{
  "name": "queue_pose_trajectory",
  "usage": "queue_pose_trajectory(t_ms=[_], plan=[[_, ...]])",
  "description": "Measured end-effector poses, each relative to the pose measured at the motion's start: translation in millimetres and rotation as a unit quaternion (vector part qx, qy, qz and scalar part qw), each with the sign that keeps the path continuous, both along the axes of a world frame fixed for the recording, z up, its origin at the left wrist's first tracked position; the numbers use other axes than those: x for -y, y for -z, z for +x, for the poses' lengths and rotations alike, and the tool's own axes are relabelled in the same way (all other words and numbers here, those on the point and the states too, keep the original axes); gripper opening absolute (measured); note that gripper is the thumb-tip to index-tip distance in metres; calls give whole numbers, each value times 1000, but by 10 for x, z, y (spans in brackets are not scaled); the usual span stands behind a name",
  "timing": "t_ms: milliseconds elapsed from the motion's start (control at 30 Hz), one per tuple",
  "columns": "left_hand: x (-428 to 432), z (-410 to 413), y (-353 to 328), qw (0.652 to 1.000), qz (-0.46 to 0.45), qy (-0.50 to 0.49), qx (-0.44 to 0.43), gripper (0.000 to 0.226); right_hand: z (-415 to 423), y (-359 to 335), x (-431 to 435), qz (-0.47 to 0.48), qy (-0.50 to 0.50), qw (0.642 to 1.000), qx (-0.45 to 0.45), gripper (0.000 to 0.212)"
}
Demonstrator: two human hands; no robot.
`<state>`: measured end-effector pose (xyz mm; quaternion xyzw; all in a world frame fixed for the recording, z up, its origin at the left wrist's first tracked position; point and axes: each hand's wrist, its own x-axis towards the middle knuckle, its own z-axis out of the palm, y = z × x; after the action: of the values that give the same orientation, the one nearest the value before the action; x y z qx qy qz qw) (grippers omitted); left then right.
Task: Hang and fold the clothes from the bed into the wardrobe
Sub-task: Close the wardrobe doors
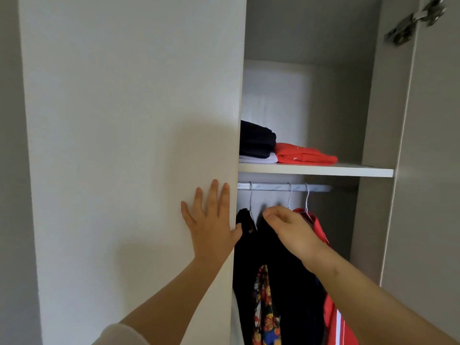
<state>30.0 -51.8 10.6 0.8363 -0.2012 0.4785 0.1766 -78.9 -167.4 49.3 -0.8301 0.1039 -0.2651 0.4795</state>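
The black garment (286,275) hangs from a wire hanger (290,195) on the wardrobe's rail (273,187), under the shelf, with a bright printed panel (263,310) showing lower down its front. The right hand (288,229) reaches in to its shoulder. The fingers are curled and bunched together, knuckles toward the camera. The back of the hand hides the fingertips' contact, so I cannot tell whether the grip pinches cloth, hanger or nothing.

Just left of it, another black piece (245,219) hangs from its own hanger. On the right, touching the black cloth, a red garment (336,319) with a white stripe hangs from a third hook.

The left hand (211,227) lies flat against the closed wardrobe door (137,120). Its fingers are straight and spread, pointing up, and its thumb sits at the door's edge; this grip holds nothing. A pale sleeve (119,334) shows at the forearm.

On the shelf (316,169) a folded dark stack (257,140) sits on a folded white piece (258,159). A folded red garment (303,154) lies just beside them. A large white bundle (273,95) stands behind, its kind unclear.

The right door (433,170) stands open, with a metal hinge (413,21) near its top.
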Motion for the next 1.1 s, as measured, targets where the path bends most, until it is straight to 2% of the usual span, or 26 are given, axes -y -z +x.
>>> queue_pose_trajectory(t_ms=[167,267,333,433,567,667,767,867,1000,1100], plan=[[20,-42,-35,1000,-7,3,-30,93,-19,3,53,-5,19,1000,3,25],[79,-219,-99,999,-4,34,-12,85,-160,-24,112,5,36,999,13,24],[189,-402,-168,997,-9,79,8,79,-333,-48,186,14,48,998,27,20],[423,-762,-270,983,-25,176,-39,72,-714,-82,329,9,85,994,65,10],[755,-1353,-359,948,-88,296,-76,60,-1404,-141,494,8,125,985,119,15],[970,-1821,-378,905,-130,394,-93,50,-1939,-169,620,-25,163,978,130,4],[1157,-2284,-371,860,-151,471,-124,47,-2474,-194,695,-62,214,963,152,7],[1333,-2713,-334,818,-155,522,-183,45,-3009,-207,769,-95,290,934,186,16],[1550,-3191,-235,782,-123,568,-224,41,-3597,-105,984,-94,439,865,223,18],[1664,-3392,-170,776,-108,571,-246,39,-3763,-22,1176,-84,482,856,166,19]])
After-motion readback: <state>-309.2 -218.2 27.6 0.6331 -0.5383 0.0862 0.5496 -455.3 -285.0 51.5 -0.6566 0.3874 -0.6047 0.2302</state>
